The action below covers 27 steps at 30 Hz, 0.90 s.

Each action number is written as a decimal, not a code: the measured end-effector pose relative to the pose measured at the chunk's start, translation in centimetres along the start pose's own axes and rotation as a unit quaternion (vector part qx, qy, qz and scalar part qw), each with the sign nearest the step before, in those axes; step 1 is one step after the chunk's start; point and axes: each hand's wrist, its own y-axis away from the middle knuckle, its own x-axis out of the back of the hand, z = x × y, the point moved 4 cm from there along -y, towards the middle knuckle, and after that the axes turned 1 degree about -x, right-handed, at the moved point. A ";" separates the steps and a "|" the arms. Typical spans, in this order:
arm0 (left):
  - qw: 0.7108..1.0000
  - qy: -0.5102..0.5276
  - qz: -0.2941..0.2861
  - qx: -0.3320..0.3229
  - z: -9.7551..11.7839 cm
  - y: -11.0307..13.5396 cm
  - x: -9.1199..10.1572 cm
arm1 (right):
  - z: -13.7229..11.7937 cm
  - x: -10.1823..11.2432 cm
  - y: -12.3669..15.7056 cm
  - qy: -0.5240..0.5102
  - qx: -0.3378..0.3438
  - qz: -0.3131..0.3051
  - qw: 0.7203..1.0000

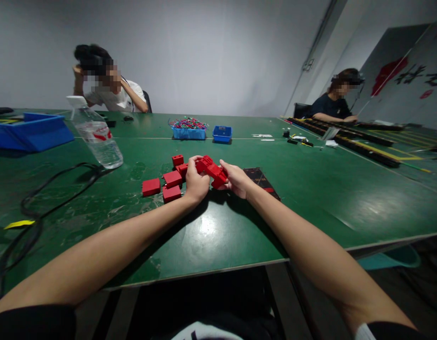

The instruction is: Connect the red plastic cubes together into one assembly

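Note:
Both hands meet over the middle of the green table, closed on red plastic blocks. My left hand (197, 183) grips a red block (205, 163) between thumb and fingers. In my right hand (236, 178) is a second red block (218, 176), tilted and touching the first; whether the two are joined I cannot tell. Several similar blocks lie left of my left hand, among them a boxy one (150, 187), one near the front (172, 193) and a small one (177, 160). Small metal pins seem to stick out of some. A dark flat box (261, 183) lies beside my right hand.
A water bottle (98, 137) stands at the left near a black cable (37, 215) and a large blue bin (34, 132). Farther back are a tray of colourful small parts (189, 130) and a small blue tray (222, 134). Two people sit across the table.

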 end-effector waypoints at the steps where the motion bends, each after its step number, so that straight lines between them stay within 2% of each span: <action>1: 1.000 -0.001 -0.001 -0.007 0.3 0.0 0.0 | 0.3 -0.2 0.1 0.002 -0.021 -0.014 1.000; 3: 1.000 0.000 -0.015 -0.022 0.8 0.2 0.0 | 0.8 -0.6 0.2 0.002 -0.049 -0.031 0.998; 6: 0.999 0.000 -0.034 -0.024 1.3 0.4 -0.1 | 1.0 -0.8 0.1 0.005 -0.042 -0.025 0.999; 8: 0.999 -0.007 -0.043 -0.007 1.2 0.5 -0.2 | 0.9 -0.6 -0.1 0.027 -0.009 -0.001 1.000; 10: 0.998 -0.004 -0.056 0.013 0.8 0.5 -0.4 | 0.4 0.0 -0.4 0.080 0.061 0.038 0.994; 12: 0.997 0.015 -0.072 0.031 0.3 0.4 -0.7 | -0.6 0.8 -0.3 0.170 0.181 0.098 0.964; 14: 0.995 0.038 -0.078 0.046 -0.2 0.4 -0.9 | -1.7 1.2 0.2 0.249 0.300 0.140 0.910; 16: 0.994 0.052 -0.079 0.060 -0.3 0.3 -0.9 | -2.3 1.4 0.6 0.283 0.365 0.147 0.875; 20: 0.985 0.091 -0.110 0.096 -0.1 0.4 -1.0 | -2.5 1.4 0.9 0.338 0.409 0.144 0.836; 23: 0.966 0.169 -0.145 0.131 0.1 0.6 -1.3 | -2.5 1.3 0.9 0.385 0.417 0.133 0.812; 25: 0.957 0.207 -0.147 0.143 0.1 0.6 -1.4 | -2.6 1.3 0.9 0.410 0.431 0.111 0.796; 27: 0.963 0.183 -0.133 0.144 -0.2 0.5 -1.4 | -2.7 1.2 0.9 0.434 0.449 0.074 0.777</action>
